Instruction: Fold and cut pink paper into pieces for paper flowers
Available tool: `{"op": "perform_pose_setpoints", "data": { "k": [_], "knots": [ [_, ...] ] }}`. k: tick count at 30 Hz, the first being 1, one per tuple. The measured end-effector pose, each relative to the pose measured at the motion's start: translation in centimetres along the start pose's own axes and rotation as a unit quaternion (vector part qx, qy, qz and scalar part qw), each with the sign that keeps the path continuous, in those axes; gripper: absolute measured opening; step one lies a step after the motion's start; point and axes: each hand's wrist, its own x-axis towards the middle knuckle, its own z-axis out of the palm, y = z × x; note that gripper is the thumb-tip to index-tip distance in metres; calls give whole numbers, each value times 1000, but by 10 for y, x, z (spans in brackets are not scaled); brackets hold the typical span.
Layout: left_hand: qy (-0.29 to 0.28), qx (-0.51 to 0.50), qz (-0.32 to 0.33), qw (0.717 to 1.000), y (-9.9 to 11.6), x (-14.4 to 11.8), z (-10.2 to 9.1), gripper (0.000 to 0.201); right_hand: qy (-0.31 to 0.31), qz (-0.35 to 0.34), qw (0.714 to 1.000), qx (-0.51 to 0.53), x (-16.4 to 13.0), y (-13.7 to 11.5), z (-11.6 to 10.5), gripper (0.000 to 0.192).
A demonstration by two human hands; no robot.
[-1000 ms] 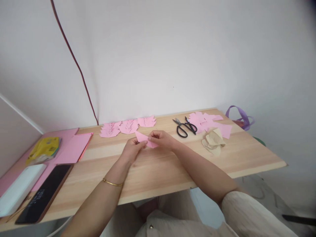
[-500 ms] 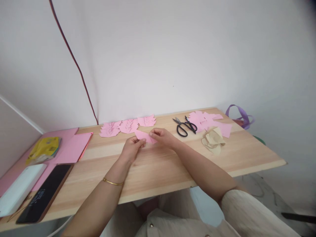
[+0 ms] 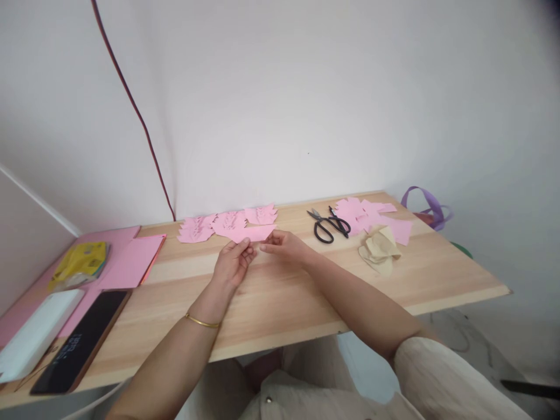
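Over the middle of the wooden table I hold a piece of pink paper (image 3: pixel 252 234), with a straight upper edge and slanted ends. My left hand (image 3: pixel 231 263) is closed on its lower left edge, thumb on top. At the lower right edge, my right hand (image 3: pixel 286 248) pinches the same paper, its fingers partly hiding that end. Just behind lie several pink paper cutouts with jagged edges (image 3: pixel 196 228), in a row by the wall. Black-handled scissors (image 3: pixel 324 227) lie right of my right hand, beside a dark pen (image 3: pixel 339 220).
Pink paper scraps (image 3: pixel 363 216) and a crumpled beige paper (image 3: pixel 378 248) lie on the right. On the left are pink sheets (image 3: pixel 126 259), a yellow packet (image 3: pixel 82 262), a white box-like object (image 3: pixel 39 332) and a phone (image 3: pixel 83 338). A purple ribbon (image 3: pixel 431 204) hangs past the right end.
The pink paper has turned in my hands: its long edge now faces the wall, and it sits slightly farther forward. Both hands remain close together at its near side.
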Motion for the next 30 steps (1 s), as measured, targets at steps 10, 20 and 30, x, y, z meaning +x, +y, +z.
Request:
{"op": "perform_pose_setpoints", "data": {
  "k": [10,20,30],
  "knots": [
    [-36,53,-22,998,-8,-3,1,23,33,-19,998,-51,1,4,1,30],
    [-42,24,-6,999,-4,-4,3,22,32,-16,997,-62,0,3,-5,34],
    [-21,-32,-76,996,1,-2,0,9,68,-62,989,-114,5,9,-6,35]
  ]
}}
